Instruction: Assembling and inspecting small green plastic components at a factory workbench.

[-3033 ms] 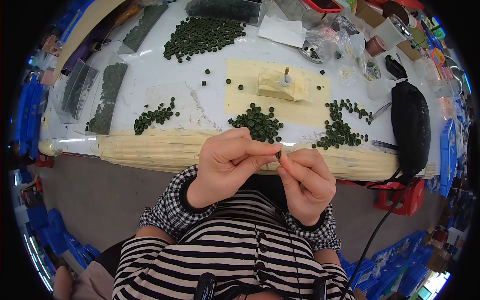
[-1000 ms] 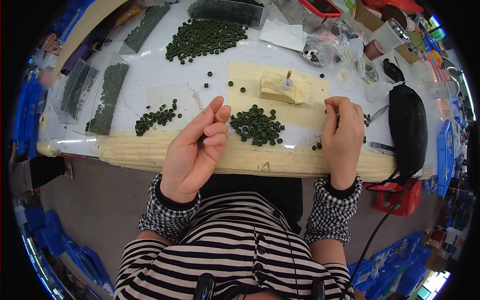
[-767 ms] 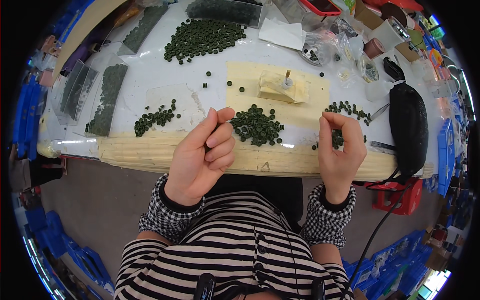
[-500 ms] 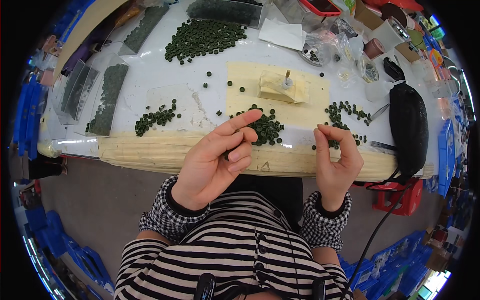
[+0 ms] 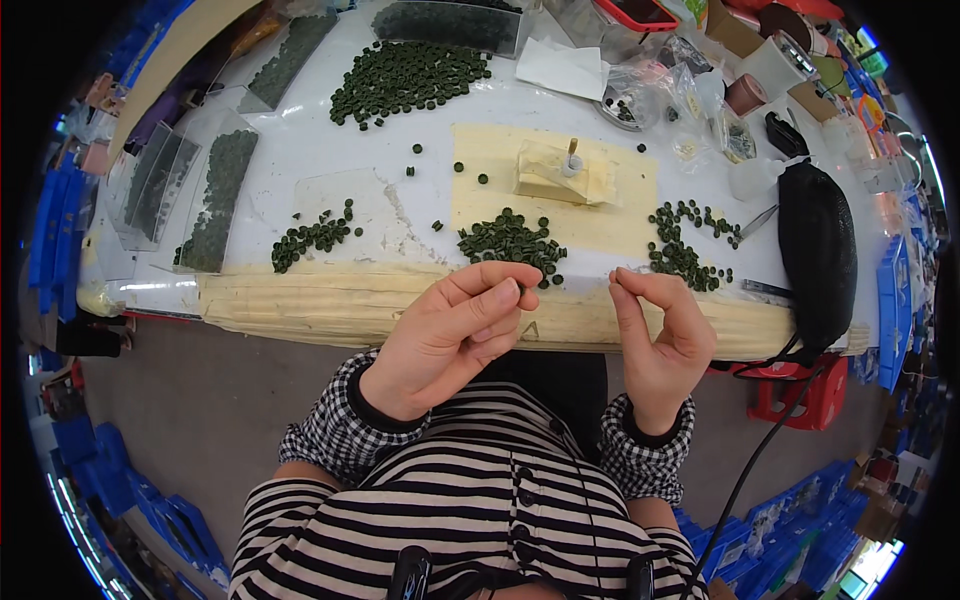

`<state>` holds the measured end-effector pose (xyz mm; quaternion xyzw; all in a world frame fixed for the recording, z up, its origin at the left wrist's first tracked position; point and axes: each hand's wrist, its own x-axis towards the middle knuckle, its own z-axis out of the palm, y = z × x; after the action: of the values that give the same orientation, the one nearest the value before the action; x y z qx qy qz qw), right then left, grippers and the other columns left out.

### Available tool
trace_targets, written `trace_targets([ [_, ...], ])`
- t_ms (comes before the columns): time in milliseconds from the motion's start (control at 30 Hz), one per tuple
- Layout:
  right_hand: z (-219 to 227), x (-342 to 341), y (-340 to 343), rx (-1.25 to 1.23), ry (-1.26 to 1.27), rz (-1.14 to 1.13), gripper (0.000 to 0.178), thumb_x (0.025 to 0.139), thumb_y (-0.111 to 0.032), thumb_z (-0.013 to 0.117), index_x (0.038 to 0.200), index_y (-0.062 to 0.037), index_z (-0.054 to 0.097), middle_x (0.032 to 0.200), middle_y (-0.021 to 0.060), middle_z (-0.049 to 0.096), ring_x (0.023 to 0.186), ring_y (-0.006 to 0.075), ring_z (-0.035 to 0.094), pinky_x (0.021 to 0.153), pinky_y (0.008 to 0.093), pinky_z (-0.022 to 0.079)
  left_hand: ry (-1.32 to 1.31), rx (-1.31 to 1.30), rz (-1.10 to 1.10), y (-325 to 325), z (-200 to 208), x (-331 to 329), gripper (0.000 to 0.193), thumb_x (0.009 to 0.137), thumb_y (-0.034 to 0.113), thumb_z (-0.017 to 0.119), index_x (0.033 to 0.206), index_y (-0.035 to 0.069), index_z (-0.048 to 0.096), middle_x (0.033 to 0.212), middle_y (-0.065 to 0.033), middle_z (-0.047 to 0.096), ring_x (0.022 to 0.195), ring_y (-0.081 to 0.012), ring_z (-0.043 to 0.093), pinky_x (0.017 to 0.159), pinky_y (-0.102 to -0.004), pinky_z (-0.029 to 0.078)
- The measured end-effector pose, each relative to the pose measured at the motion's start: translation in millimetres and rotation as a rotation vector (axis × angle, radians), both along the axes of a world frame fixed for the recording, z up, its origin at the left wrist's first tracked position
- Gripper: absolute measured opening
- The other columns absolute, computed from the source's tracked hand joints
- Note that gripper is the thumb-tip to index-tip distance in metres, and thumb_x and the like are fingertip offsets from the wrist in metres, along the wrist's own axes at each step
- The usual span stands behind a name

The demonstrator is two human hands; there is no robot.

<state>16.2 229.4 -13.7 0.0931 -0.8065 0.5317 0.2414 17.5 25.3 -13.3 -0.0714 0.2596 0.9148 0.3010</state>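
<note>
My left hand [image 5: 450, 335] is closed over the table's front edge, with a small dark green round piece [image 5: 521, 289] pinched between thumb and forefinger. Its other fingers curl toward the palm, and whether more pieces lie inside is hidden. Just beyond it is a heap of the same dark green pieces [image 5: 510, 240]. To the right, my right hand [image 5: 662, 340] holds thumb and forefinger pressed together, the tips facing the left hand. Anything in that pinch is too small to make out. Past it lies a looser scatter of green pieces [image 5: 680, 250].
A taped block [image 5: 545, 175] with an upright metal pin [image 5: 572, 148] stands mid-table. A large heap of green pieces [image 5: 405, 80] is at the back, clear trays [image 5: 215, 200] at left. On the right are tweezers [image 5: 760, 222] and a black bulky object [image 5: 818, 255].
My left hand has drawn nearer and its raised forefinger has folded onto the green piece at the thumb. My right hand has moved slightly left and nearer, still pinched.
</note>
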Motion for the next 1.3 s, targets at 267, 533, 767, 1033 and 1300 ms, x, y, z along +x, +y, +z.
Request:
trace_targets([
  [267, 3.4, 10.9, -11.6, -0.177, -0.072, 0.146, 0.016, 0.071, 0.007, 0.072, 0.085, 0.0018, 0.067, 0.081, 0.0101, 0.068, 0.072, 0.0193, 0.062, 0.068, 0.0285, 0.046, 0.004, -0.011, -0.038, 1.9, 1.7, -0.7, 0.026, 0.097, 0.012, 0.05, 0.119, 0.0, 0.057, 0.093, -0.0051, 0.063, 0.056, -0.0012, 0.031, 0.051, -0.015, 0.031],
  [533, 4.6, 11.0, -18.5, -0.246, -0.132, 0.232, 0.015, 0.073, 0.008, 0.07, 0.087, 0.0032, 0.067, 0.082, 0.0105, 0.068, 0.075, 0.0182, 0.062, 0.07, 0.027, 0.046, 0.048, -0.049, -0.031, -0.3, -1.5, 1.3, 0.022, 0.093, 0.006, 0.056, 0.115, 0.002, 0.06, 0.096, -0.0058, 0.064, 0.059, -0.001, 0.037, 0.051, -0.0158, 0.031],
  [767, 6.2, 15.6, -19.9, -0.556, -0.352, 0.317, 0.011, 0.081, 0.007, 0.064, 0.092, 0.006, 0.064, 0.089, 0.0094, 0.066, 0.081, 0.0127, 0.06, 0.075, 0.0238, 0.047, 0.16, -0.16, -0.008, -0.9, -0.7, 1.3, 0.014, 0.087, 0.004, 0.065, 0.099, 0.005, 0.06, 0.091, -0.0039, 0.065, 0.067, -0.0028, 0.049, 0.053, -0.0166, 0.034],
  [1033, 5.3, 16.5, -21.8, -0.611, -0.372, 0.328, 0.012, 0.08, 0.008, 0.065, 0.092, 0.005, 0.064, 0.089, 0.0088, 0.065, 0.082, 0.0135, 0.06, 0.075, 0.0245, 0.047, 0.162, -0.236, 0.033, 2.7, -3.6, 4.8, 0.017, 0.087, 0.004, 0.064, 0.104, 0.004, 0.062, 0.093, -0.0051, 0.066, 0.063, -0.0015, 0.045, 0.052, -0.0159, 0.032],
  [1300, 3.3, 13.4, -23.1, -0.284, -0.141, 0.242, 0.014, 0.074, 0.007, 0.069, 0.087, 0.0014, 0.065, 0.084, 0.0086, 0.065, 0.077, 0.0172, 0.058, 0.07, 0.0266, 0.044, 0.122, -0.242, 0.02, 4.5, 1.7, 2.7, 0.02, 0.09, 0.007, 0.061, 0.11, 0.003, 0.062, 0.095, -0.0079, 0.068, 0.058, 0.0002, 0.04, 0.048, -0.0146, 0.029],
])
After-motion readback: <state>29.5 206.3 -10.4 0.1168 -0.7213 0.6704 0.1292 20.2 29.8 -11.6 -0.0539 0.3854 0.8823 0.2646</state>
